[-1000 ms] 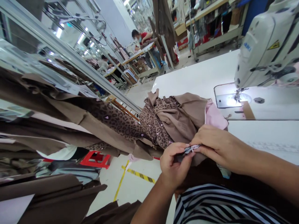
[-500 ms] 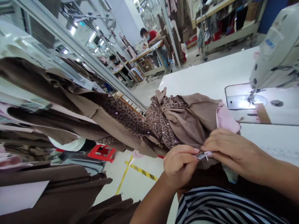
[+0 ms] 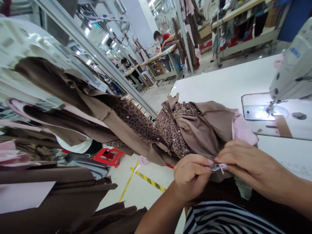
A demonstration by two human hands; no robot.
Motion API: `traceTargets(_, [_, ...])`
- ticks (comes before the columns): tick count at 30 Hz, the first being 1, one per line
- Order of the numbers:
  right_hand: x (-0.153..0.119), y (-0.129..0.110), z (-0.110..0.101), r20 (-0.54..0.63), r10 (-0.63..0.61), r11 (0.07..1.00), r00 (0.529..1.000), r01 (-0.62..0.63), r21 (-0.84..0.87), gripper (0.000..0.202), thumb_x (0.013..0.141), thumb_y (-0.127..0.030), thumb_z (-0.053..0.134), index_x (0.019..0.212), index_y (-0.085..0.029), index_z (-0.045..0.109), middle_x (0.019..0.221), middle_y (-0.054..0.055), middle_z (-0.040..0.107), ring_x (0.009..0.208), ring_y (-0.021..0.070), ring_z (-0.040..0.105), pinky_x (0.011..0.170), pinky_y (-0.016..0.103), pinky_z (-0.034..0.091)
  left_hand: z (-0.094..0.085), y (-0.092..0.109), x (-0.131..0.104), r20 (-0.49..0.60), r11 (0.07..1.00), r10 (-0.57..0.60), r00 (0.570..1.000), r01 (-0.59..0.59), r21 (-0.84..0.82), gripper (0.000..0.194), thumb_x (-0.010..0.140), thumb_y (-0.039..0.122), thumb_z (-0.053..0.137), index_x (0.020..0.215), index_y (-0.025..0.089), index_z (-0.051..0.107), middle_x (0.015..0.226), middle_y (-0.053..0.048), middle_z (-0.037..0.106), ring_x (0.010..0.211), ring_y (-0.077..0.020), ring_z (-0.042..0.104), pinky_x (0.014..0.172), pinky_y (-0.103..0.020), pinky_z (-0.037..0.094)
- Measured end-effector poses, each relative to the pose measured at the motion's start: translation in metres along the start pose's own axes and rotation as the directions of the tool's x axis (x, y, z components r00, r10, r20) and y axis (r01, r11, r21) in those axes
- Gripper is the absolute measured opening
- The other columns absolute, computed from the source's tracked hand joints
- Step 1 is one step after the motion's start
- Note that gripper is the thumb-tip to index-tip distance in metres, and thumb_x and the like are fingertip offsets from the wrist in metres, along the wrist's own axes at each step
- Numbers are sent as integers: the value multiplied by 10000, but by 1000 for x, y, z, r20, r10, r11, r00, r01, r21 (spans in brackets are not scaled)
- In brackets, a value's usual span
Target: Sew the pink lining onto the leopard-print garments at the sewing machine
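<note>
A brown garment with a leopard-print part lies bunched on the sewing table's front edge. My left hand is closed, thumb and forefinger pinching the garment's near edge. Close beside it, my right hand pinches the same edge from the right. Between the fingertips shows a small greyish piece, too small to make out, with a pale pink strip next to it. Pink cloth sticks out of the garment just beyond my right hand.
A lit sewing machine stands on the white table at the right. Brown garments hang along a metal rail at the left. A red stool is on the floor. Co-workers sit farther back.
The whole view has shifted slightly, so things appear a little farther right and lower. Both hands keep their pinch on the garment edge, with hardly any other movement.
</note>
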State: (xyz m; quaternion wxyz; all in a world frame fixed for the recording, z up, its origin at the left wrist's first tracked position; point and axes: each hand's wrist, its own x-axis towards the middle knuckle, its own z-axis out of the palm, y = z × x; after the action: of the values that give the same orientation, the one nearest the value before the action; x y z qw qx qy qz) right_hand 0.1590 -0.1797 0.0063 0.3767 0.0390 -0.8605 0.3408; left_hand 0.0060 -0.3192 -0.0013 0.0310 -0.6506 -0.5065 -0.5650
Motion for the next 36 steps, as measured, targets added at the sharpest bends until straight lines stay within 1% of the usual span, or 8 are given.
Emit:
traceTargets(12, [-4,4,-1,92,51,999,994,-50,-16,176,1001,-179,529,1043,-267,676,901,29,750,819,187,702,712,309,578,0,1,1,1,1000,-10,1000,10,15,109,959,169,666,869,211,621,845,-47,779,764,-143,773,696,-219,635])
traceTargets(16, [-5,3,5,-10,94,995,996,-94,29,191,1030,-219,491,1003,-257,676,851,36,727,777,190,677,707,326,565,6,-1,-4,-59,994,-97,994,93,-63,66,935,169,699,899,209,662,837,-40,772,758,-141,759,715,-227,627])
traceTargets(18, [-5,2,6,0,119,993,993,-119,30,183,1031,-220,500,1031,-257,679,862,33,724,793,183,674,711,313,562,12,-3,-7,-128,955,-259,957,234,-184,97,906,241,761,915,206,670,815,-26,757,733,-130,744,702,-214,615])
traceTargets(22, [-9,4,8,-43,183,983,982,-183,5,213,1038,-252,503,1192,-255,650,956,50,724,885,194,684,734,312,565,19,-6,-9,-123,742,-601,790,493,-455,355,784,443,876,848,193,632,747,11,705,652,-90,679,629,-162,566])
traceTargets(26, [-10,5,11,-84,199,980,976,-200,-3,215,1047,-231,475,1193,-243,632,959,55,712,885,193,674,747,318,554,16,-6,-7,-31,636,-697,716,599,-487,407,732,474,906,875,194,647,751,12,687,658,-90,653,648,-176,559])
traceTargets(30, [-6,2,10,-75,179,984,981,-179,6,196,1038,-192,470,1134,-237,636,911,43,693,846,184,653,725,303,533,12,-7,-4,19,724,-613,790,571,-386,385,798,477,852,1044,208,728,821,-26,721,736,-131,689,702,-232,582])
traceTargets(33, [-6,1,8,-79,169,986,982,-169,11,177,1033,-178,474,1097,-238,628,887,33,676,827,178,639,705,291,520,12,-8,-1,19,858,-468,883,460,-227,258,833,430,827,939,198,788,838,-56,747,776,-159,709,726,-260,585])
traceTargets(36, [-8,2,10,-100,164,986,981,-164,7,151,1030,-174,489,1084,-241,613,882,23,668,820,167,633,700,279,516,13,-8,2,-7,910,-387,922,381,-165,169,875,375,798,862,207,809,778,-46,754,725,-145,706,693,-241,579])
